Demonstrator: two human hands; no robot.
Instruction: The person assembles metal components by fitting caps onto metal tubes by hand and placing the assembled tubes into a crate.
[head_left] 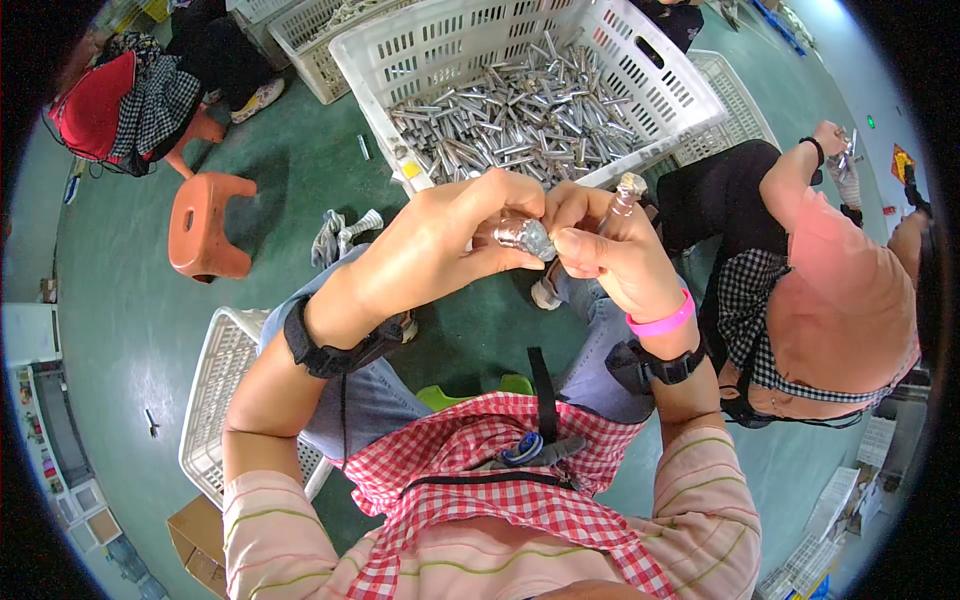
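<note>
1. Left hand (440,240) closed around a short shiny metal piece (524,236), thumb and fingertips pinching it at chest height.
2. Right hand (610,255) just beside, fingertips touching the same piece, fingers also curled around a slim metal rod (624,195) sticking up past the knuckles.
3. Beyond both hands, on the green floor, a white slotted crate (650,90) heaped with similar silver tubes (520,110).
4. Another person's hand (830,135) raised at far right.

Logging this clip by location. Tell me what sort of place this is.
Probably a factory or workshop floor for manual sorting or assembly: a white slotted crate heaped with metal tubes, a green painted floor, and a co-worker seated close by handling similar parts.
</note>
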